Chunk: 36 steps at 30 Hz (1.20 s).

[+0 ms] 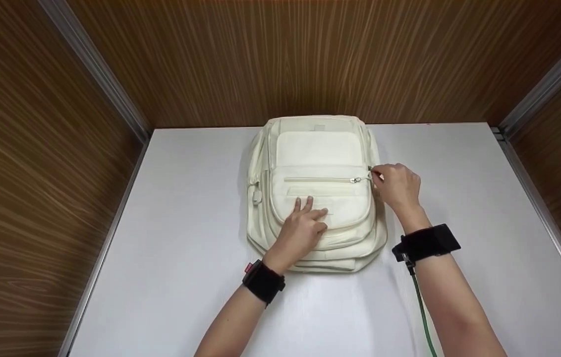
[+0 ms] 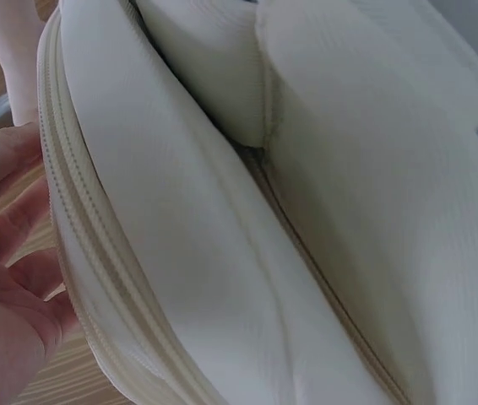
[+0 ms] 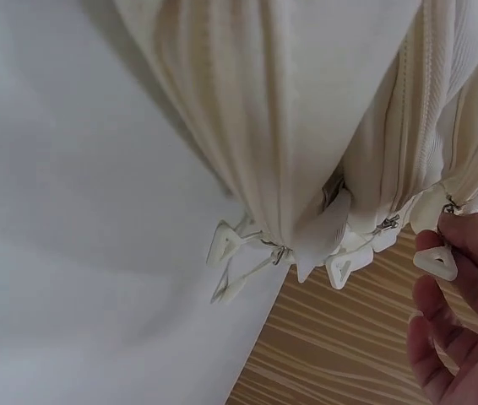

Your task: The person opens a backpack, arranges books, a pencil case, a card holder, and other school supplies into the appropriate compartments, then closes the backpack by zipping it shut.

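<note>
A cream backpack (image 1: 318, 148) lies flat on the table with its front up. My left hand (image 1: 300, 230) rests on the lower front pocket, fingers spread. In the left wrist view the fingers (image 2: 15, 224) lie against the front beside a curved zipper (image 2: 95, 219). At the bag's right edge my right hand (image 1: 398, 186) pinches a zipper pull. The right wrist view has thumb and forefinger at its slider, with the triangular white pull tab (image 3: 437, 263) hanging below. Further zipper pulls (image 3: 224, 245) dangle from the neighbouring zippers. A short horizontal zipper (image 1: 317, 179) crosses the front, its slider at the right end.
The white table (image 1: 186, 223) extends around the bag. Wood-grain panels (image 1: 280, 59) stand behind and at both sides. Black bands (image 1: 429, 243) wrap both wrists, and a green cable (image 1: 421, 302) runs from the right one. A buckle (image 1: 257, 197) sits on the bag's left side.
</note>
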Each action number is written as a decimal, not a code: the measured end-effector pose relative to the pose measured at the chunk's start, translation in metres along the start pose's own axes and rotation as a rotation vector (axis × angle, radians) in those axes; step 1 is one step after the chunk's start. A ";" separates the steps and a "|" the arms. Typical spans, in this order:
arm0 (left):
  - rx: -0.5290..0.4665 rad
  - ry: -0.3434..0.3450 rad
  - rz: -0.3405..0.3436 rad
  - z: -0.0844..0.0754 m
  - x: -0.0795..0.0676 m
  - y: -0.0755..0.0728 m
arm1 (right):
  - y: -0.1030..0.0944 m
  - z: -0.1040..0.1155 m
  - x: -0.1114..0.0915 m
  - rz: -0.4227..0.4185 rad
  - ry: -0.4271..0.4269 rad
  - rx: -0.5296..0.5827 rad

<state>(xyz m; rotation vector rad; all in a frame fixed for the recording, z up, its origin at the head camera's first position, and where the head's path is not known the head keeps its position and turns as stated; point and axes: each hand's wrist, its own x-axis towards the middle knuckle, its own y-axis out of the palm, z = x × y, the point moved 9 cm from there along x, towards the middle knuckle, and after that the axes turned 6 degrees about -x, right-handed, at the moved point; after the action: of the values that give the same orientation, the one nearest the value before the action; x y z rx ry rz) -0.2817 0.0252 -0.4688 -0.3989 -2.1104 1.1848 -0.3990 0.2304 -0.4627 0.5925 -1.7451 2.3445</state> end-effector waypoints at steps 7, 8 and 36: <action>0.008 -0.005 -0.013 0.000 -0.001 0.001 | 0.003 -0.001 -0.005 0.010 0.030 0.032; 0.014 -0.005 -0.009 0.000 -0.001 0.002 | 0.003 0.000 -0.008 0.006 0.035 0.042; -0.249 -0.539 -0.168 0.102 -0.049 -0.017 | 0.039 0.052 -0.089 0.433 0.153 0.276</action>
<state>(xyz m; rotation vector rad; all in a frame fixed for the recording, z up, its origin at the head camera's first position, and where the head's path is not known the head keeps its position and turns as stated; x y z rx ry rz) -0.3148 -0.0756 -0.5106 0.0006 -2.7072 1.0098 -0.3212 0.1788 -0.5205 0.0587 -1.6224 2.8601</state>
